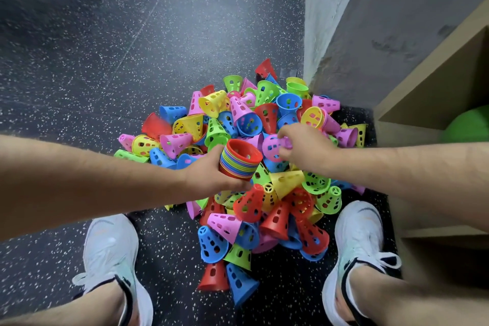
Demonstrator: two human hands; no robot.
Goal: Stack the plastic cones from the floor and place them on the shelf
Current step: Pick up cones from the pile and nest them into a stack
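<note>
The dark speckled floor [132, 47] carries a heap of plastic cones [264, 119] in red, blue, yellow, green and pink, tumbled on their sides against a grey wall [344, 34]. Two white shoes [111, 254] stand beside the heap, one each side.

Your stack [239, 160], red cone on top with its mouth tilted up, hangs above the loose, holed cones [264, 209] heaped in many colours on the floor [79, 61].

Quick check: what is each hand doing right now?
Left hand: closed around the stack of nested cones.
Right hand: closed on a pink cone at the pile.
</note>
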